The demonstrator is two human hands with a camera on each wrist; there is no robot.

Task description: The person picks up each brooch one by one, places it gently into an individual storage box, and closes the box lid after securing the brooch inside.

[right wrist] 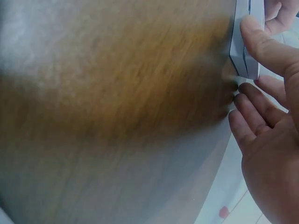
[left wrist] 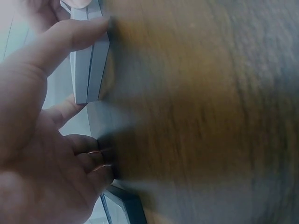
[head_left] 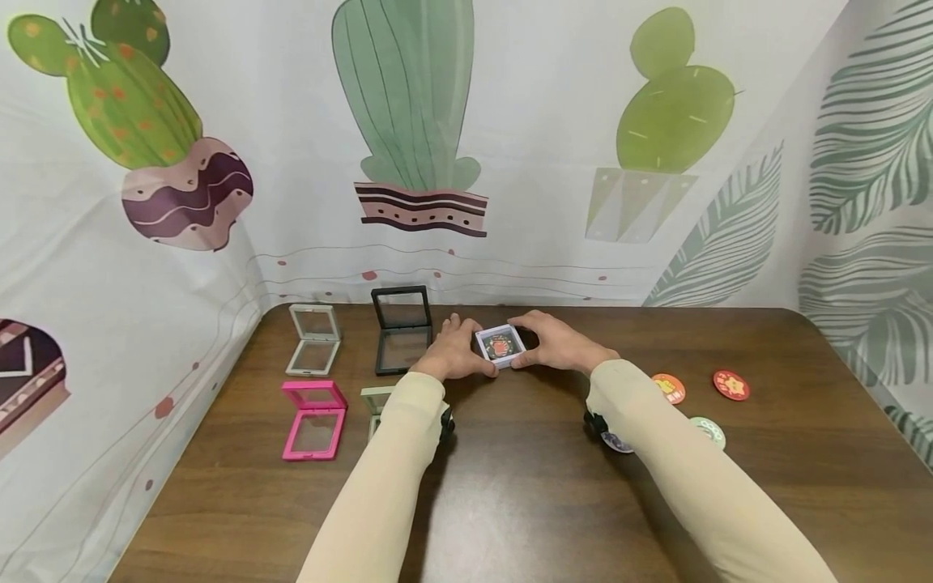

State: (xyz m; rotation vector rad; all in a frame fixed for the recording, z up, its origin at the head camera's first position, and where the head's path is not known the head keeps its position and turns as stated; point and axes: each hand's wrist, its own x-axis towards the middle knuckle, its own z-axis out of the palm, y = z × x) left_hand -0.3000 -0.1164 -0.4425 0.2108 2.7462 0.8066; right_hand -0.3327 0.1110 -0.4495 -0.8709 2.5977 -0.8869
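Note:
A small white display case (head_left: 512,361) sits between my two hands over the back middle of the table, its lid down. A round badge (head_left: 500,346) with a red and dark design shows through its clear face. My left hand (head_left: 457,351) pinches the case's left side, thumb along the near edge and index finger behind. On the opposite side my right hand (head_left: 560,343) pinches it in the same manner. Both wrist views show the thumbs on the case's side wall (left wrist: 81,77), across the seam. The other left fingers extend down close to the black case (left wrist: 125,201).
Left on the table stand opened display cases: white (head_left: 309,372), black (head_left: 398,290), pink (head_left: 310,455) and green (head_left: 377,392), the last partly behind my left sleeve. Round badges lie at right: orange (head_left: 670,389), red (head_left: 731,385), green (head_left: 712,433) and purple (head_left: 618,443). A cactus-print cloth (head_left: 539,162) hangs behind.

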